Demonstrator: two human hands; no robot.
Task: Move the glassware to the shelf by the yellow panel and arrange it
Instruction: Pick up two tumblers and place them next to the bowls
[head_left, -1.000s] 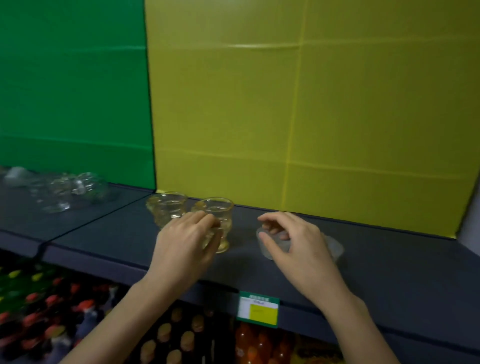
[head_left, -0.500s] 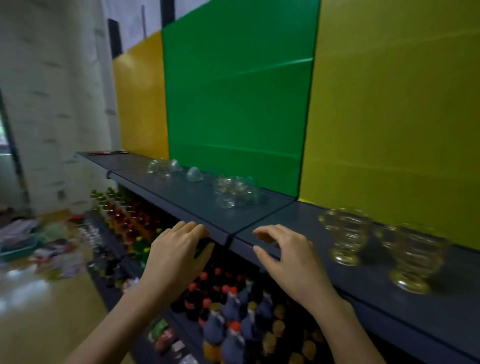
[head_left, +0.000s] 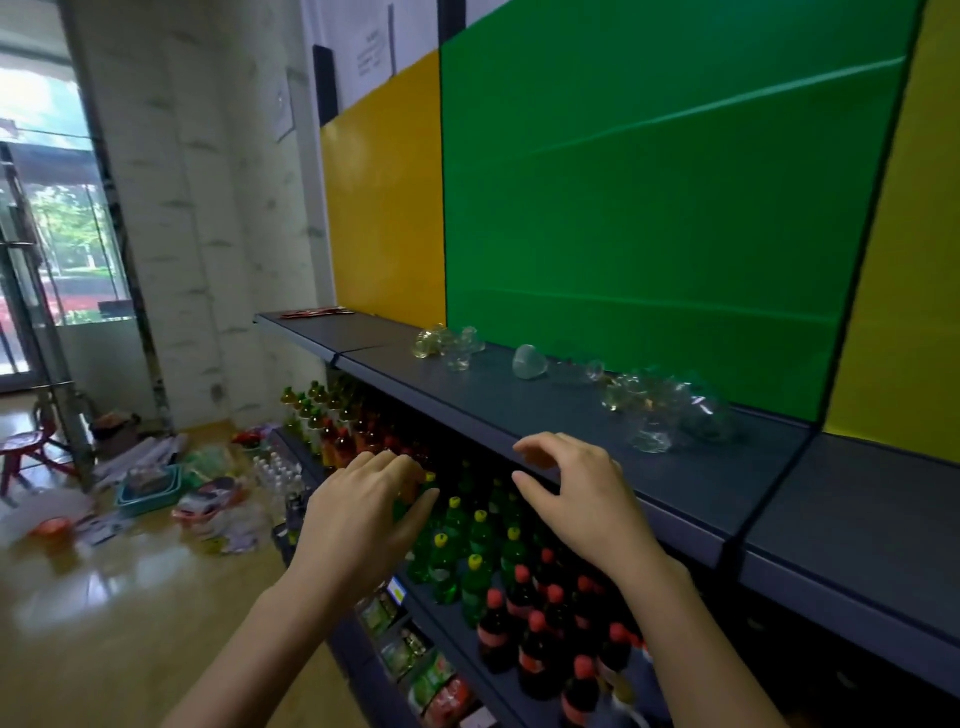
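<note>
Several clear glass pieces lie along the dark grey shelf under the green panel: a cluster at its right end, a single tipped cup in the middle, and a small group further left. My left hand hovers in front of the shelf with relaxed fingers, holding nothing. Above the shelf's front edge, my right hand has loosely curved fingers and is empty. The yellow panel stands at the far right over its own shelf section; no glass shows on the visible part.
Below the shelf stand rows of green and dark bottles with coloured caps. An orange-yellow panel sits at the left end. Baskets and packets litter the floor, with a red stool near the glass door.
The view has swung left, away from the yellow panel. Both hands let go of the glasses set down there and now hover empty near the green-panel shelf.
</note>
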